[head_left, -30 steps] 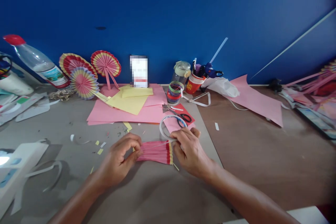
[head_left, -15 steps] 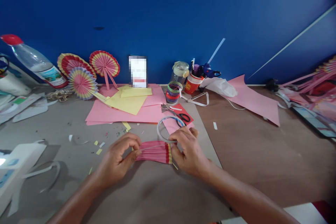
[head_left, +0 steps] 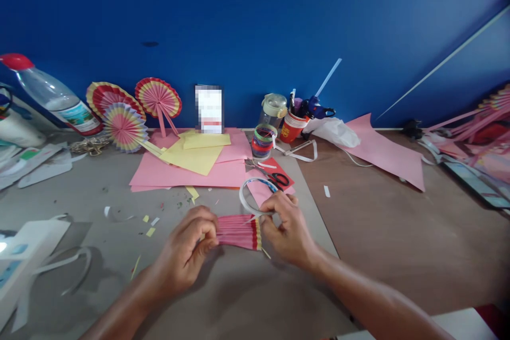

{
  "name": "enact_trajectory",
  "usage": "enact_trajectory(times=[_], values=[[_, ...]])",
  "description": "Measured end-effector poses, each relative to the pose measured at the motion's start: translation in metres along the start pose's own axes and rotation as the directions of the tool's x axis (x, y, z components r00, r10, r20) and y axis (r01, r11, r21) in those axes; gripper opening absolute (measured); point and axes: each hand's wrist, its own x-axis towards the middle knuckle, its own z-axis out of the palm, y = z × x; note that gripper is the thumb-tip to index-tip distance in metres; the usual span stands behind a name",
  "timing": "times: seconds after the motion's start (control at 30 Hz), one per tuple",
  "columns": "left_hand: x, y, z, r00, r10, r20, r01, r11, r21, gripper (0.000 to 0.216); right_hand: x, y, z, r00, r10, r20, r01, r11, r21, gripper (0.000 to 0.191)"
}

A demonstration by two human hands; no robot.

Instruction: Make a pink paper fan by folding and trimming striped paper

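Note:
A pleated pink paper strip [head_left: 238, 231] with a red and yellow edge lies folded tight on the table between my hands. My left hand [head_left: 187, 247] pinches its left end, fingers closed. My right hand [head_left: 285, 228] grips the red and yellow end, fingers closed, and also holds a loop of white tape [head_left: 251, 197] that curls up behind it.
Pink and yellow paper sheets [head_left: 191, 167] lie behind my hands, with scissors [head_left: 279, 178] on a red piece. Finished paper fans [head_left: 127, 111], a bottle [head_left: 56, 96], tape rolls [head_left: 263, 141] and a cup of pens [head_left: 295, 125] stand along the blue wall. Paper scraps dot the left.
My left hand has slid right along the pleated strip, squeezing it shorter. The right hand has stayed on the red and yellow end with the tape loop.

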Motion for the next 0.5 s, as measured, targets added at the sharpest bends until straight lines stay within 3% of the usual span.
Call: enact_trajectory(times=[0.17,0.23,0.3,0.33,0.4,0.5], values=[[-0.002,0.005,-0.002,0.998,0.067,-0.015,-0.067,0.998,0.004,0.012,0.007,0.009,-0.006,0.989,0.142,-0.031,-0.138,0.985,0.104,0.009],[-0.003,0.003,-0.009,0.995,0.024,-0.093,-0.025,1.0,-0.011,0.012,0.013,0.022,-0.015,0.96,0.27,-0.072,-0.253,0.95,0.181,0.009],[-0.003,-0.001,-0.017,0.98,-0.063,-0.19,0.053,0.997,-0.06,0.012,0.018,0.036,-0.025,0.897,0.388,-0.212,-0.353,0.917,0.185,0.008],[-0.002,-0.003,-0.021,0.98,-0.108,-0.166,0.091,0.99,-0.109,0.015,0.02,0.042,-0.029,0.894,0.373,-0.248,-0.351,0.927,0.13,0.006],[0.001,-0.006,-0.025,0.981,-0.19,0.035,0.193,0.954,-0.23,0.025,0.021,0.049,-0.031,0.929,0.239,-0.282,-0.263,0.964,-0.048,0.006],[0.003,-0.008,-0.026,0.929,-0.239,0.283,0.335,0.867,-0.368,0.04,0.018,0.054,-0.024,0.971,0.019,-0.24,-0.098,0.942,-0.322,0.01]])
